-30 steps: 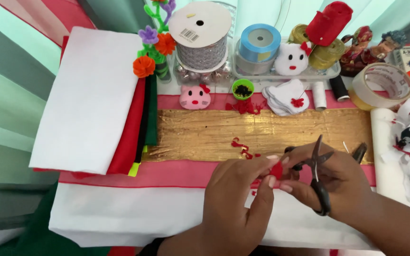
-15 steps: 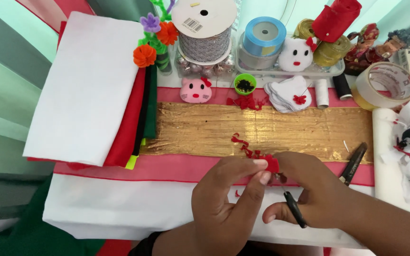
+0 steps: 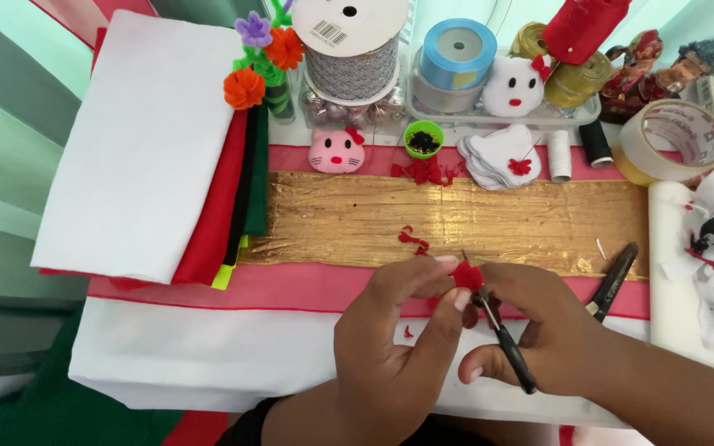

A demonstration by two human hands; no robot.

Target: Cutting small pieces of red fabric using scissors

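The left hand (image 3: 390, 330) is pinching a small red felt piece (image 3: 467, 275) between thumb and fingertips, holding it just above the pink band of the surface (image 3: 307, 285). The right hand (image 3: 539, 330) is gripping a pair of small black-handled scissors (image 3: 502, 339), whose blades are meeting the felt right beside the left fingertips. The piece is tiny and the blades are working so close to the fingers that a slip could nick the thumb or cut too far into the shape; a loosened pinch could let it drop among the red scraps (image 3: 413, 239) lying on the gold strip (image 3: 456, 219). A black pen (image 3: 613, 281) is lying to the right. Farther off, white felt shapes (image 3: 502, 153), a pink cat face (image 3: 336, 151), folded felt sheets (image 3: 142, 149) and ribbon spools (image 3: 456, 54) are sitting.
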